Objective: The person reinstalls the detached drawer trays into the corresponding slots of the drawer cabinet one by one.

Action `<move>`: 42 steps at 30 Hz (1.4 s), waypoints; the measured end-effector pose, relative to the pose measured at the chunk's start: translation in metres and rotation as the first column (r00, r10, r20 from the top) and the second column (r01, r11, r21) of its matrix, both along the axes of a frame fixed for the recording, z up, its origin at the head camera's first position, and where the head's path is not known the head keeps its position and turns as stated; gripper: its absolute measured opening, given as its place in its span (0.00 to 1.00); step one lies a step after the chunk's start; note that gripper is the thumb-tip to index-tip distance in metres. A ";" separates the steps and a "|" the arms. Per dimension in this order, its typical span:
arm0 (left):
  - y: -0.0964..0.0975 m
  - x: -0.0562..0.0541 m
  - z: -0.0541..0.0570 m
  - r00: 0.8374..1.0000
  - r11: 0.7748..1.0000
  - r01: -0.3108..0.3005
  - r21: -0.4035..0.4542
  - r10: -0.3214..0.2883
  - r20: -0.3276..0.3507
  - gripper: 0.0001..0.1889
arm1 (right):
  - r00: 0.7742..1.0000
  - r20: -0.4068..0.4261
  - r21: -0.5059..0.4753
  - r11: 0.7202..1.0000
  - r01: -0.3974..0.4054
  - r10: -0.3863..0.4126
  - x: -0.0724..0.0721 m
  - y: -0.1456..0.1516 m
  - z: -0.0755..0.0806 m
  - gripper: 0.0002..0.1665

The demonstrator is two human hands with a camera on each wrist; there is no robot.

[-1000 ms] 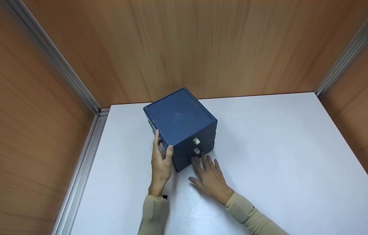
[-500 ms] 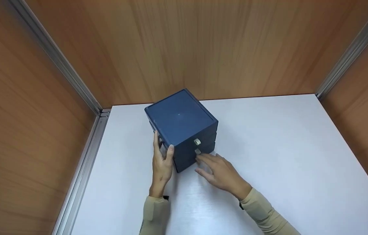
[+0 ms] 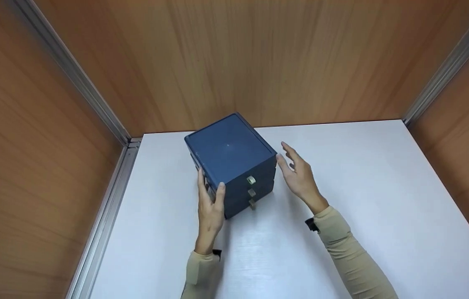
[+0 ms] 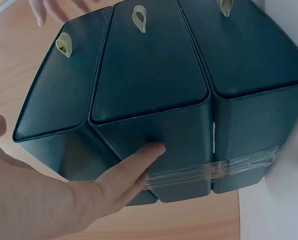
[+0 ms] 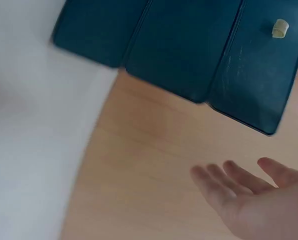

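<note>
A dark blue drawer box (image 3: pixel 230 147) with three stacked drawers stands turned at an angle on the white table. Each drawer front carries a small pale loop tab (image 3: pixel 251 180). My left hand (image 3: pixel 210 211) rests against the box's left side with straight fingers, its thumb near the front corner. In the left wrist view, clear tape (image 4: pixel 216 170) runs across that side close to the fingers. Beside the right front corner, my right hand (image 3: pixel 300 178) is spread and holds nothing. The right wrist view shows its fingers (image 5: pixel 238 180) apart from the box.
The white table (image 3: pixel 363 199) extends to both sides of the box. A wooden panel (image 3: pixel 259 62) rises behind it, with side panels left and right. Metal rails (image 3: pixel 97 232) line the left edge and the corners.
My right hand has left the lower drawer tab at the front and moved up and right, beside the right corner. The left hand has barely shifted; all drawers look unchanged.
</note>
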State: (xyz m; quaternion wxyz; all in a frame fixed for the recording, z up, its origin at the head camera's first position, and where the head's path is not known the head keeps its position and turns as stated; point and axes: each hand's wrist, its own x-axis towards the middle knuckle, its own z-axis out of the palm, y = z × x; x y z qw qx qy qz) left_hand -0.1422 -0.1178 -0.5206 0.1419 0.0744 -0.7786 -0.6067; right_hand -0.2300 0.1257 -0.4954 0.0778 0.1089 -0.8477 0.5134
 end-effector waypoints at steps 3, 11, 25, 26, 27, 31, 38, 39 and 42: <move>0.001 -0.001 -0.002 1.000 1.000 -0.002 -0.018 0.002 0.005 0.41 | 0.983 0.165 -0.096 0.993 -0.065 0.080 -0.013 -0.001 -0.005 0.38; -0.003 0.000 -0.001 1.000 1.000 0.031 0.007 -0.031 0.006 0.39 | 0.939 0.287 -0.348 0.934 -0.081 0.188 -0.017 -0.011 -0.012 0.36; 0.002 -0.003 0.004 0.986 0.985 0.166 0.038 -0.166 -0.002 0.36 | 0.974 0.222 -0.378 0.918 0.120 -0.036 0.040 0.001 -0.016 0.30; 0.003 -0.003 0.005 0.985 0.984 0.174 0.035 -0.174 -0.005 0.36 | 0.974 0.221 -0.376 0.917 0.135 -0.052 0.044 0.002 -0.016 0.30; 0.004 -0.003 0.006 0.984 0.983 0.179 0.033 -0.179 -0.004 0.36 | 0.974 0.217 -0.373 0.916 0.143 -0.064 0.049 0.004 -0.017 0.29; 0.006 -0.003 0.007 0.976 0.975 0.218 0.034 -0.218 -0.012 0.36 | 0.974 0.204 -0.358 0.919 0.166 -0.096 0.065 0.009 -0.018 0.29; 0.008 0.000 0.008 0.960 0.960 0.278 0.027 -0.277 -0.027 0.36 | 0.971 0.202 -0.341 0.921 0.189 -0.125 0.084 0.014 -0.020 0.30; 0.008 0.000 0.008 0.959 0.959 0.283 0.025 -0.282 -0.028 0.36 | 0.971 0.205 -0.342 0.920 0.191 -0.125 0.087 0.014 -0.020 0.30; 0.007 0.002 0.007 0.955 0.955 0.295 0.023 -0.294 -0.035 0.36 | 0.970 0.210 -0.349 0.917 0.192 -0.123 0.091 0.014 -0.019 0.30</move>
